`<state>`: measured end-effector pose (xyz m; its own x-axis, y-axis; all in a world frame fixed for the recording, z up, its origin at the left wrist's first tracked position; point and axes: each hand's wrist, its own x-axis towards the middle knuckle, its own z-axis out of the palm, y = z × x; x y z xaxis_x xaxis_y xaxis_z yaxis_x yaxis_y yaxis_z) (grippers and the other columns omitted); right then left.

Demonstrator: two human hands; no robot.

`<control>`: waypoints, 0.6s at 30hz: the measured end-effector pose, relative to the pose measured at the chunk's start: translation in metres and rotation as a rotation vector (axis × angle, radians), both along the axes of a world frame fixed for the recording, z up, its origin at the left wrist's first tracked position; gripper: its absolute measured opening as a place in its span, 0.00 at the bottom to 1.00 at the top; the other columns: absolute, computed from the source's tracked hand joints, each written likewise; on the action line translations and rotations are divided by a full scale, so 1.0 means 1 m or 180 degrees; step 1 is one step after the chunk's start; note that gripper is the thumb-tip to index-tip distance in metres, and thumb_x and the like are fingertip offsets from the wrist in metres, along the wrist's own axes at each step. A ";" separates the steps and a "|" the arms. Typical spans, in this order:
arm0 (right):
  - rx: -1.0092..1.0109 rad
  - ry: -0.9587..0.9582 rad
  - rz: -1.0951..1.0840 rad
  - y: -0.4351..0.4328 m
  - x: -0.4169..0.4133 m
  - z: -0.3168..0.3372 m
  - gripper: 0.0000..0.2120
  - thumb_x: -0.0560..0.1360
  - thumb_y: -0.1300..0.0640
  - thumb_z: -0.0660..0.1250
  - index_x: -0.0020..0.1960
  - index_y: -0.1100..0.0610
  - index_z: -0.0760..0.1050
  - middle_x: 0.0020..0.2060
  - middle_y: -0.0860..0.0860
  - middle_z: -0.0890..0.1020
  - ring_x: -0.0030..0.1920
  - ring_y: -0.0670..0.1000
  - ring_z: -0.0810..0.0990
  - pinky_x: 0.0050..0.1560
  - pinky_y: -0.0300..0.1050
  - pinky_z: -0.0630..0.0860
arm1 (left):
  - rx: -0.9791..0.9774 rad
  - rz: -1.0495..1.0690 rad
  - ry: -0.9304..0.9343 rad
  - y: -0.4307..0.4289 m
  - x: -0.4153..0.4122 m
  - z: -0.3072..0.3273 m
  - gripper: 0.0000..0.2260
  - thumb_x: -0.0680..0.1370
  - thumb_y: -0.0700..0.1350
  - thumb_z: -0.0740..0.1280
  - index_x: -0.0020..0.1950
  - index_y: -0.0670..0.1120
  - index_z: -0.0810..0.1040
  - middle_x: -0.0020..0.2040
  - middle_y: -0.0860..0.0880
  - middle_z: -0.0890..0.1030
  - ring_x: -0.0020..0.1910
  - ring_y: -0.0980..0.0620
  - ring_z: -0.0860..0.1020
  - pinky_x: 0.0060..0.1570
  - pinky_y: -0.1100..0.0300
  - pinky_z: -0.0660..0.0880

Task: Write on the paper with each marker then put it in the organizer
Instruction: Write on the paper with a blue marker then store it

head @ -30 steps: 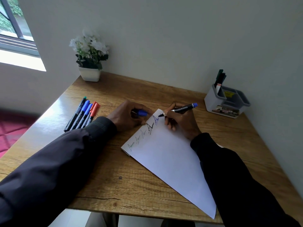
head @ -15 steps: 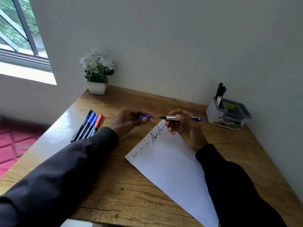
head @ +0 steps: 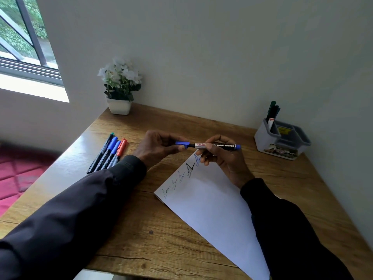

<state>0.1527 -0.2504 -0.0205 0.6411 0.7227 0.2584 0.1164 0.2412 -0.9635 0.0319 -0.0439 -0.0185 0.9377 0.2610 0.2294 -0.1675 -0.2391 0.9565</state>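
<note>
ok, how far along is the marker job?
Done: five scribbles on the paper, stowed markers in the organizer. In hand: right hand holds the blue marker, left hand holds its cap at the tip. Left: stow it, then four markers on the table.

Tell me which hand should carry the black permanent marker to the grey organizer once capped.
Right. The right hand grips the black permanent marker, and the grey plastic organizer stands on its side of the wooden desk; the left hand only pinches the blue cap.
</note>
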 end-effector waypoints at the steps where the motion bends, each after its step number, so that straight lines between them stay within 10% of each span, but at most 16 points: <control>1: 0.0001 0.0002 0.0002 0.000 0.000 0.000 0.02 0.78 0.64 0.68 0.49 0.63 0.77 0.44 0.69 0.85 0.37 0.61 0.84 0.36 0.48 0.81 | -0.0021 -0.0007 0.0019 -0.001 0.000 0.001 0.09 0.74 0.34 0.72 0.51 0.45 0.84 0.47 0.56 0.87 0.49 0.57 0.84 0.44 0.68 0.79; 18: -0.0013 -0.0321 -0.0432 0.015 -0.014 -0.005 0.08 0.77 0.65 0.71 0.51 0.72 0.80 0.40 0.66 0.85 0.36 0.61 0.85 0.36 0.47 0.82 | -0.0279 0.0431 0.0208 -0.009 0.000 0.000 0.07 0.71 0.35 0.75 0.46 0.45 0.86 0.43 0.52 0.87 0.44 0.56 0.86 0.40 0.68 0.79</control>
